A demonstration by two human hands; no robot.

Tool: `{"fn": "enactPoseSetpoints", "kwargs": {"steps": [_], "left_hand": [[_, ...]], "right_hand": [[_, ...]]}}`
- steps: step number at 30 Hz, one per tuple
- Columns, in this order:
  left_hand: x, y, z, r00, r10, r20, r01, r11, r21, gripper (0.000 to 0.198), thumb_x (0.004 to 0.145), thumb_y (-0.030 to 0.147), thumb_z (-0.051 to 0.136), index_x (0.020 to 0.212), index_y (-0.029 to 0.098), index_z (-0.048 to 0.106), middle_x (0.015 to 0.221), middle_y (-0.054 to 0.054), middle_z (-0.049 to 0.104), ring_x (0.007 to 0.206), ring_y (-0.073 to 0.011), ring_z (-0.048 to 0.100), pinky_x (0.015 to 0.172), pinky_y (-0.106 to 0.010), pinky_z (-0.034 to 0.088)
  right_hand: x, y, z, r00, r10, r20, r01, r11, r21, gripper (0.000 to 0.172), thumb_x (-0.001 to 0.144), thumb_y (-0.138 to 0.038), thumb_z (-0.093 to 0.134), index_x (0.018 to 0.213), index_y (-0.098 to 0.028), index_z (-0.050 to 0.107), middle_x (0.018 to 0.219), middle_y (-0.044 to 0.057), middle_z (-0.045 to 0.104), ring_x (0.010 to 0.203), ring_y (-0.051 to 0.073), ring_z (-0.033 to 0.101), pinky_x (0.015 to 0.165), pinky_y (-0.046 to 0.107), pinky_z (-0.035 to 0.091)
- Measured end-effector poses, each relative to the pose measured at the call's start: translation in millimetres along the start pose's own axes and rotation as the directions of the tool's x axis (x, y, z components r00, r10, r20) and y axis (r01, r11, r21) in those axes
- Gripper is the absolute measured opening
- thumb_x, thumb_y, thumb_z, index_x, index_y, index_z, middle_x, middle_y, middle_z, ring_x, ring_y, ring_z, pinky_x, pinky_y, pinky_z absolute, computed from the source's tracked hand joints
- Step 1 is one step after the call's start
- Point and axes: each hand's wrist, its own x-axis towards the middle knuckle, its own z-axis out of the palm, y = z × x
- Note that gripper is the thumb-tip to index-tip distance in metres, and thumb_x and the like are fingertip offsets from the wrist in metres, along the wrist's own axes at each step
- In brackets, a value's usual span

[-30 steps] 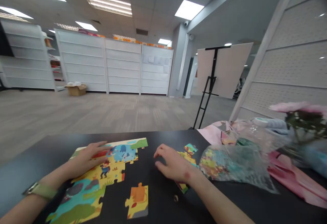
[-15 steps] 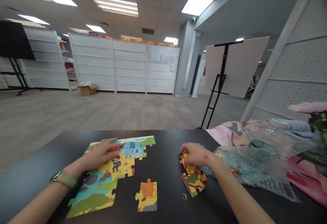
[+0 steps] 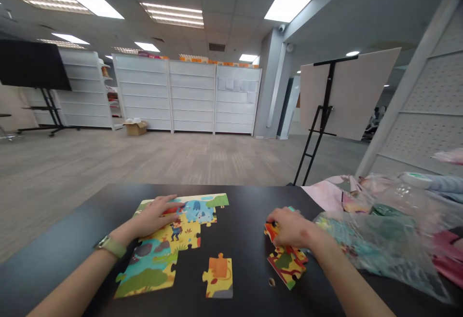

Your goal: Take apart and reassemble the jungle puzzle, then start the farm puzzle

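My left hand (image 3: 156, 216) lies flat with its fingers stretched over the upper part of a partly joined jigsaw puzzle (image 3: 148, 273), which shows animals, grass and water. To the right of that, a single puzzle piece (image 3: 219, 274) with an orange shape lies apart on the black table. Farther right, my right hand (image 3: 289, 227) is closed, its fingertips gripping an orange-red puzzle piece (image 3: 269, 231) above a small pile of loose puzzle pieces (image 3: 288, 265). The palm hides part of this pile.
Clear plastic bags (image 3: 376, 240) with colourful contents crowd the right side of the black table (image 3: 249, 211), beside pink cloth (image 3: 325, 194). A small brownish bit (image 3: 272, 282) lies near the loose pieces. Behind the table stands an easel-like stand (image 3: 327, 95) with a board.
The camera view has turned slightly left, so the whole scene sits farther right. My left hand stays on the puzzle; my right hand remains at the pile, its fingers slightly shifted.
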Motion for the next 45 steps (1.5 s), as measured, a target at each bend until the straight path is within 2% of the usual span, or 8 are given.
{"fn": "enactPoseSetpoints", "kwargs": {"steps": [7,13,19,24,28,33,38,45], "left_hand": [[-2.6,14.2,-7.2,0.999,-0.043,0.000,0.043,0.999,0.008,0.051,0.098,0.061,0.052,0.142,0.037,0.060,0.159,-0.009,0.044,0.145,-0.0393,0.039,0.118,-0.057,0.031],[-3.0,24.3,0.3,0.999,-0.050,-0.016,0.050,0.998,0.025,0.050,0.100,0.059,0.050,0.144,0.037,0.058,0.158,-0.010,0.044,0.146,-0.0393,0.038,0.117,-0.059,0.031],[-2.6,37.5,8.8,0.998,-0.066,-0.016,0.067,0.997,0.025,0.051,0.102,0.058,0.046,0.146,0.035,0.055,0.160,-0.013,0.041,0.146,-0.0410,0.034,0.115,-0.063,0.030],[-3.3,45.5,5.8,0.997,-0.073,0.002,0.073,0.997,0.021,0.050,0.100,0.058,0.049,0.145,0.036,0.056,0.160,-0.011,0.041,0.146,-0.0416,0.034,0.115,-0.064,0.028],[-6.0,49.8,-1.8,0.998,-0.061,0.018,0.061,0.998,0.012,0.048,0.100,0.052,0.050,0.144,0.033,0.057,0.159,-0.014,0.041,0.146,-0.0425,0.034,0.115,-0.065,0.029],[-15.0,83.0,-7.2,0.993,0.116,0.019,-0.115,0.992,-0.047,0.057,0.090,0.050,0.069,0.143,0.034,0.055,0.160,-0.010,0.037,0.146,-0.0400,0.031,0.118,-0.062,0.025],[-25.1,135.2,1.3,0.906,0.421,0.041,-0.406,0.892,-0.199,0.062,0.067,0.052,0.090,0.118,0.029,0.064,0.140,-0.009,0.050,0.131,-0.0372,0.043,0.114,-0.054,0.031],[-27.2,154.9,10.1,0.917,0.398,0.028,-0.379,0.891,-0.250,0.064,0.063,0.061,0.090,0.106,0.023,0.062,0.120,-0.007,0.053,0.110,-0.0301,0.048,0.100,-0.042,0.038]], "right_hand": [[6.0,-1.1,0.8,1.000,0.001,0.012,-0.001,1.000,0.030,0.025,0.054,-0.026,0.081,0.077,-0.023,0.070,0.088,0.008,0.071,0.090,0.034,0.066,0.071,0.036,0.043],[12.0,-23.5,-0.9,0.995,-0.054,-0.087,0.071,0.977,0.202,0.014,0.082,-0.034,0.064,0.088,-0.024,0.055,0.081,0.000,0.070,0.076,0.021,0.064,0.067,0.029,0.040],[3.2,-65.2,14.1,0.968,-0.240,-0.069,0.213,0.651,0.729,0.029,0.083,-0.025,0.053,0.111,-0.021,0.053,0.062,-0.009,0.051,0.056,0.012,0.047,0.056,0.025,0.034],[4.1,-80.8,39.0,0.956,-0.276,0.105,0.047,0.493,0.869,0.035,0.069,-0.023,0.059,0.103,-0.021,0.051,0.069,-0.009,0.052,0.054,0.009,0.044,0.052,0.024,0.040],[7.8,-79.7,46.0,0.954,-0.272,0.126,0.007,0.440,0.898,0.035,0.066,-0.025,0.062,0.099,-0.021,0.050,0.069,-0.009,0.054,0.053,0.009,0.047,0.053,0.026,0.045],[9.5,-75.4,44.6,0.958,-0.262,0.112,0.008,0.417,0.909,0.032,0.067,-0.026,0.063,0.097,-0.021,0.051,0.072,-0.007,0.058,0.058,0.010,0.050,0.055,0.024,0.040],[12.1,-71.4,46.6,0.962,-0.258,0.090,0.024,0.406,0.913,0.031,0.065,-0.023,0.062,0.094,-0.021,0.052,0.066,-0.008,0.057,0.054,0.008,0.044,0.053,0.022,0.029],[13.8,-73.7,48.5,0.971,-0.202,0.125,-0.045,0.363,0.931,0.031,0.063,-0.028,0.066,0.089,-0.023,0.050,0.065,-0.009,0.056,0.056,0.009,0.051,0.053,0.022,0.037]]}}
